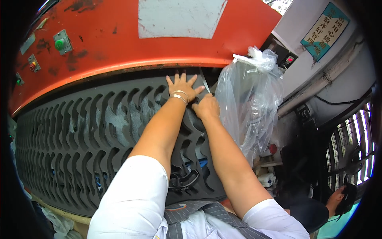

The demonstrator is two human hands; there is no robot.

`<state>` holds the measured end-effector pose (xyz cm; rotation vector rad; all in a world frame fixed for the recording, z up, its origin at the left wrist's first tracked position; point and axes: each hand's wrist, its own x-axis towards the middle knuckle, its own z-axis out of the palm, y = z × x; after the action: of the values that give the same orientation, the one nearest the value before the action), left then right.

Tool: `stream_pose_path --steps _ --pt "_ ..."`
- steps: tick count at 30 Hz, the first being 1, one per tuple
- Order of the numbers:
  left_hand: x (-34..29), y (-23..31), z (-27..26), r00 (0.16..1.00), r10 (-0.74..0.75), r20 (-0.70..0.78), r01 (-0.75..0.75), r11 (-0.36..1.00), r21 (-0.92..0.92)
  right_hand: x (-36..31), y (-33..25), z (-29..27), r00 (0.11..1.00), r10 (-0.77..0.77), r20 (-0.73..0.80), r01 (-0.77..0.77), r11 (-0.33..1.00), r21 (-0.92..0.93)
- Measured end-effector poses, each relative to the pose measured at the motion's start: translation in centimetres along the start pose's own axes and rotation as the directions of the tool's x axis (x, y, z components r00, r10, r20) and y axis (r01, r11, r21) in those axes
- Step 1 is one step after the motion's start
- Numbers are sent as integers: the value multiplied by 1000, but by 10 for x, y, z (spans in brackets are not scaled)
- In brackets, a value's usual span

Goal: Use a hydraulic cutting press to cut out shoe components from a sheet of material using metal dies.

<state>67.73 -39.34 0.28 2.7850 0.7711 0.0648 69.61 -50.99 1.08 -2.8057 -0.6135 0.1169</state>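
Note:
A large dark grey foam sheet (51,148) with rows of curved cut-outs covers the surface before me. My left hand (183,85) lies flat on its far right part, fingers spread, with a bracelet at the wrist. Right beside it, my right hand (207,106) is closed, its thumb toward the left hand. From that fist a thin pale knife blade (205,82) points away from me, along the sheet's right end. Its handle is hidden in my fingers. Below my forearms, a black curved strip-like piece (184,181) rests on the sheet.
An orange machine beam (119,40) spans the far side, with a green button (59,44) and a red button (32,66). A clear plastic bag (248,95) hangs close to the right of my right hand. A person (318,207) is at the lower right.

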Motion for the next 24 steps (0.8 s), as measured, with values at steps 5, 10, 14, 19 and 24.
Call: stream_pose_path --steps 5,10,14,19,24 --pt "22 -13 13 997 -18 -81 22 999 50 -11 6 1 997 -74 31 68 984 168" --pt "23 -22 34 985 29 -170 -27 1000 16 -30 7 9 998 -53 33 50 993 105" --pt "20 -26 51 950 81 -302 -107 992 -71 -43 15 16 994 -96 -60 105 979 176" --pt "21 -31 64 952 71 -296 -112 986 -121 -57 7 15 994 -84 -65 95 977 189" --pt "12 -48 59 931 4 -364 -33 997 -74 -93 41 -7 997 -58 -56 79 860 505"
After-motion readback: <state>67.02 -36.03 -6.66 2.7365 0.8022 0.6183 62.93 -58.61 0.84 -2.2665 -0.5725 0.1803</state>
